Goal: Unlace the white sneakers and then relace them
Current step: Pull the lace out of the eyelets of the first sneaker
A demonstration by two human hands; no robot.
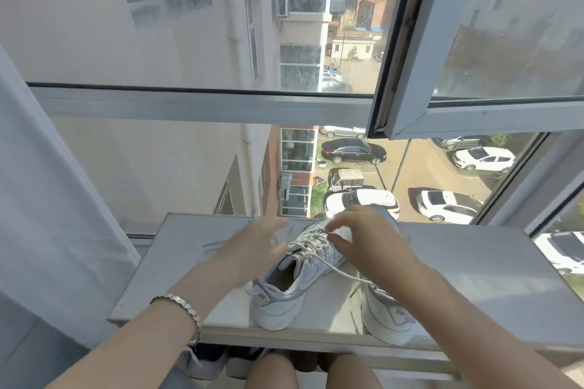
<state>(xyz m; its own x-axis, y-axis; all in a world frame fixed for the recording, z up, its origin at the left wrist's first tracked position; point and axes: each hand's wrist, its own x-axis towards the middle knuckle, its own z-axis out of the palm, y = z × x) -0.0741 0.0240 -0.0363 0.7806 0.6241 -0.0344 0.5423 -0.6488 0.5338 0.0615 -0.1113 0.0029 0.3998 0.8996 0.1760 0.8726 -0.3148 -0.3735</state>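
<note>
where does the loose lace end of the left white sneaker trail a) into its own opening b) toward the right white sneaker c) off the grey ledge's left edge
b: the loose lace end runs across the grey ledge toward the right white sneaker

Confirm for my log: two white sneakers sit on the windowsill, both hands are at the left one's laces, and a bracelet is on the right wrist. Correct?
No. The head view shows the bracelet on the left wrist. The rest holds: left sneaker and right sneaker sit on the windowsill, left hand and right hand at the left one's laces.
</note>
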